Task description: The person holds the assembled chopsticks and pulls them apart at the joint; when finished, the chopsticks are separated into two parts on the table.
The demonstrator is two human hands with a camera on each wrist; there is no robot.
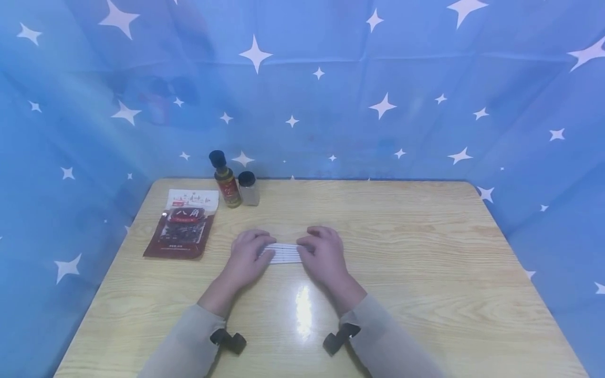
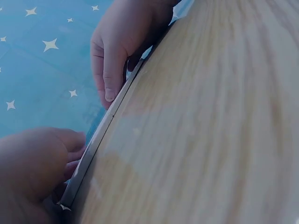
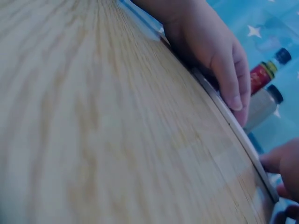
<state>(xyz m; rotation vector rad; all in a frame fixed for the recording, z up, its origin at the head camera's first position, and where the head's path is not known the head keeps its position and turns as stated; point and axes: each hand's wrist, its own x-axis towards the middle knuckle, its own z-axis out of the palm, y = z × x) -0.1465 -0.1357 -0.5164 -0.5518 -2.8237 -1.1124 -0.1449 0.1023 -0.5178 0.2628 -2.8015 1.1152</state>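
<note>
A flat set of thin white strips (image 1: 285,253) lies side by side on the table, dark lines between them. Its left end is held by my left hand (image 1: 248,258), thumb at the near side and curled fingers at the far side. My right hand (image 1: 325,257) grips the right end in the same way. Seen edge-on in the left wrist view, the strips (image 2: 96,139) run between my left hand (image 2: 35,165) and my right hand (image 2: 128,35). The right wrist view shows the strips' edge (image 3: 233,123), my left hand (image 3: 210,49) and part of my right hand (image 3: 287,165).
At the back left of the wooden table (image 1: 425,273) stand a dark-capped bottle with a red label (image 1: 228,188) and a small black-lidded jar (image 1: 249,190). A red-brown and white packet (image 1: 181,226) lies left of them. A blue star-patterned curtain (image 1: 331,136) hangs around the table.
</note>
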